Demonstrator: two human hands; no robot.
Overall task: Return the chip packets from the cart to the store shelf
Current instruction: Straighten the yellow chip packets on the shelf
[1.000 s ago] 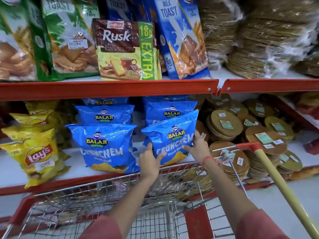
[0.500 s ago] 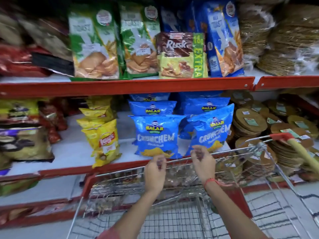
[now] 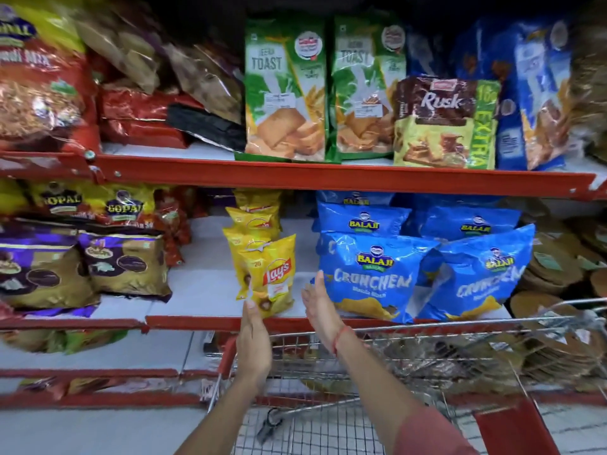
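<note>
Two blue Crunchem chip packets (image 3: 371, 277) (image 3: 476, 277) stand side by side on the middle shelf (image 3: 197, 321), with more blue packets behind them. Left of them stands a row of yellow Lay's packets (image 3: 269, 274). My left hand (image 3: 254, 336) reaches up with flat fingers, its fingertips at the lower edge of the front Lay's packet. My right hand (image 3: 320, 307) is open, palm turned left, just left of the front blue packet and holding nothing. Below both hands is the wire cart (image 3: 410, 366), with blurred packets showing through its mesh.
The red-edged upper shelf (image 3: 328, 174) carries toast and Rusk packs (image 3: 443, 123). Gold and purple snack bags (image 3: 124, 264) lie at the left of the middle shelf. Stacks of round flat breads (image 3: 558, 267) fill the right. White shelf surface shows between the gold bags and the Lay's packets.
Both hands let go of the blue packet, which now stands on the shelf. They dropped to the cart rim, then rose towards the Lay's packets. The view swung left.
</note>
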